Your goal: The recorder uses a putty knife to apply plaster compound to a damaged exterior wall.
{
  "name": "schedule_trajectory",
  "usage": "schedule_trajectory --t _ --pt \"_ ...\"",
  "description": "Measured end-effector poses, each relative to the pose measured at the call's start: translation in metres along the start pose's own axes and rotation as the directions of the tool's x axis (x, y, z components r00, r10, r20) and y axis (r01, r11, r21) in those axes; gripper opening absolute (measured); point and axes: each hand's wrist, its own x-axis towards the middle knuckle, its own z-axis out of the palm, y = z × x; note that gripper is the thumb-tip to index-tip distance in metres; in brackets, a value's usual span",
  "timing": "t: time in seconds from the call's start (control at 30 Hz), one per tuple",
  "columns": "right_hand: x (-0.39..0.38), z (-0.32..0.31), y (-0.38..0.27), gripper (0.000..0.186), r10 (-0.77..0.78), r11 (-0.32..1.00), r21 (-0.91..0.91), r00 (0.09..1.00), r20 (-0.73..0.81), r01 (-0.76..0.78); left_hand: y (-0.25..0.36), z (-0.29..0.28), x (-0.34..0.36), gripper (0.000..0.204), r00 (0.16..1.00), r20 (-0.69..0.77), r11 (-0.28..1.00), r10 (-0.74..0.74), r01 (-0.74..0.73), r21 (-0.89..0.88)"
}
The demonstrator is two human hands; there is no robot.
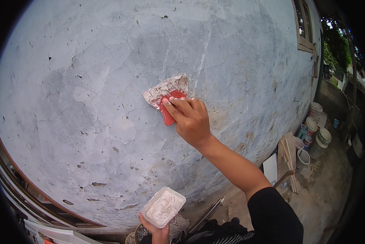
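Note:
My right hand point(192, 121) is closed on the red handle of a putty knife point(169, 115). Pale filler coats its wide blade, whose edge lies against the cracked, grey-blue wall point(121, 81). Lower down, my left hand point(155, 229) holds a small white rectangular tub point(183, 200) from below, fingers wrapped round its side. Whitish filler paste point(164, 207) with a stirred surface fills the tub. Thin white streaks run up the wall above the blade, and chips and cracks mark the plaster around it.
Several buckets point(323, 138) stand along the wall's foot at the right, beside wooden sticks point(289, 164) and a white panel point(270, 168). A wooden window frame point(304, 26) is at the upper right. Brown-edged framing point(48, 211) and a white box point(60, 235) lie at the lower left.

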Motion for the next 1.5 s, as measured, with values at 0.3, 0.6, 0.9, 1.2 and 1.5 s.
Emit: schedule_trajectory --t 0.3,0.6,0.9,1.2,1.5 --pt "-0.017 -0.035 -0.003 0.043 -0.024 1.0 0.007 0.988 0.151 0.023 0.004 -0.003 0.0 0.101 1.0 0.018 1.0 0.013 -0.013 -0.024" --pt "0.017 -0.058 0.015 0.014 0.598 0.297 0.779 0.743 0.3 -0.553 -0.001 -0.009 0.006 0.101 1.0 0.009 1.0 0.004 -0.004 -0.028" --pt "0.018 -0.001 0.034 0.018 0.728 0.122 0.669 0.524 0.442 -0.733 0.0 0.002 -0.002 0.101 1.0 -0.005 1.0 -0.023 0.023 0.007" --pt "-0.003 -0.018 0.061 0.019 0.792 0.146 0.583 0.448 0.415 -0.799 0.007 -0.004 -0.003 0.1 1.0 -0.001 1.0 0.023 -0.023 -0.002" --pt "0.036 -0.061 0.023 0.031 0.379 0.875 0.381 0.912 -0.155 -0.299 0.007 -0.012 0.0 0.099 0.999 -0.025 0.999 0.025 -0.026 -0.029"
